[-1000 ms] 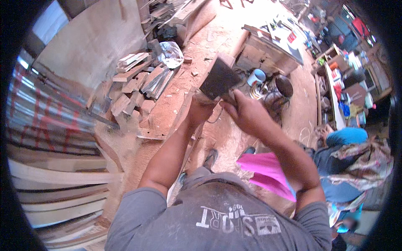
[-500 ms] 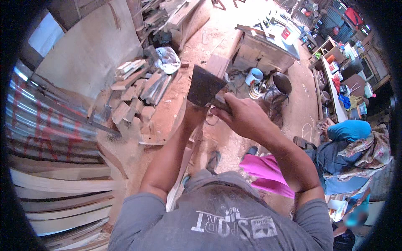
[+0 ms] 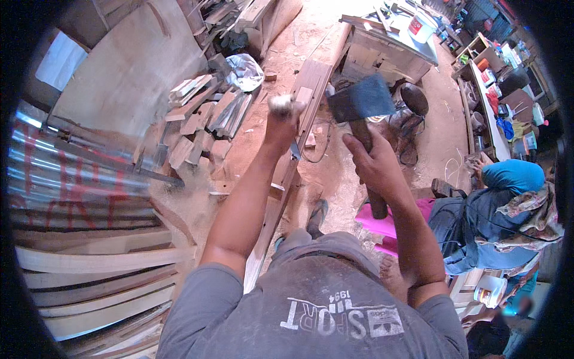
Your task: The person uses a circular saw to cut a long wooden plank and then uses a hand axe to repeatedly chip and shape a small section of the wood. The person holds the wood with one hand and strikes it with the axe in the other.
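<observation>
A mallet with a dark, blocky head [image 3: 360,99] and a stout handle is held by my right hand [image 3: 378,163], fingers wrapped round the handle. The head is raised to the right of my left hand [image 3: 283,128]. That hand is closed round an upright chisel, whose pale handle end [image 3: 280,104] pokes out above the fist. A bit of its metal blade [image 3: 295,149] shows below, at the long wooden plank [image 3: 314,78]. The blade's tip is too small to make out.
Stacked wood offcuts [image 3: 200,122] and a plastic bag [image 3: 244,72] lie at the left. A workbench [image 3: 382,57] with a white bucket [image 3: 421,27] stands ahead. To the right, a person in a blue sleeve [image 3: 514,178] works near a cluttered shelf. Curved boards [image 3: 95,260] lie at lower left.
My right hand has moved right with the mallet, swinging its head away from my left hand. The fist and chisel handle, hidden before behind the mallet, now show.
</observation>
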`<act>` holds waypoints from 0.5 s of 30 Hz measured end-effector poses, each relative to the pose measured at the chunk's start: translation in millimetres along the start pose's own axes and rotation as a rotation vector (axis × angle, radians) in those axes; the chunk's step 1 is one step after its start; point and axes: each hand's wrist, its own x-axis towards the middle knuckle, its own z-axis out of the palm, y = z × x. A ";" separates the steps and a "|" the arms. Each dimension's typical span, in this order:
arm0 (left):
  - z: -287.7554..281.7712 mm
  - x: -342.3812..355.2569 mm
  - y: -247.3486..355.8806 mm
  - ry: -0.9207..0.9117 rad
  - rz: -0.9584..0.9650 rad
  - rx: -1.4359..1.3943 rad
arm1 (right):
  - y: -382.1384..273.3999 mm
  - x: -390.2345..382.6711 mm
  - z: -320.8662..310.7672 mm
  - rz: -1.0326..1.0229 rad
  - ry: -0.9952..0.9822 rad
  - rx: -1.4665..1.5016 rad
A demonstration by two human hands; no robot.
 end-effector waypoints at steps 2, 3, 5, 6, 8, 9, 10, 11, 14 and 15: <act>7.8 20.2 -9.0 0.074 -0.421 -0.145 | 10.1 -10.4 7.3 0.236 0.013 0.232; 15.6 28.1 -11.5 0.109 -0.497 -0.094 | 20.8 -12.3 7.8 0.275 0.006 0.269; 17.3 29.3 -4.4 0.128 -0.565 -0.101 | 44.7 -21.1 7.9 0.360 -0.021 0.353; 16.9 28.3 -3.3 0.137 -0.597 -0.109 | 55.5 -26.2 8.9 0.398 -0.024 0.343; 0.8 5.8 -8.0 0.047 -0.340 -0.103 | 77.6 -38.3 7.1 0.475 -0.028 0.320; -12.0 -6.2 -8.9 -0.027 -0.274 -0.274 | 91.3 -45.8 2.4 0.520 -0.044 0.321; -26.9 -19.0 -9.7 -0.105 -0.222 -0.447 | 105.9 -52.2 -1.9 0.560 -0.062 0.326; -47.2 -27.8 -15.7 -0.203 -0.233 -0.796 | 114.9 -59.8 -3.9 0.606 -0.077 0.328; -44.0 -24.0 -10.9 -0.080 0.115 -0.099 | 134.2 -77.0 2.1 0.694 -0.013 0.306; -31.9 -22.9 -0.6 0.001 0.202 0.103 | 141.7 -80.6 5.0 0.714 -0.001 0.314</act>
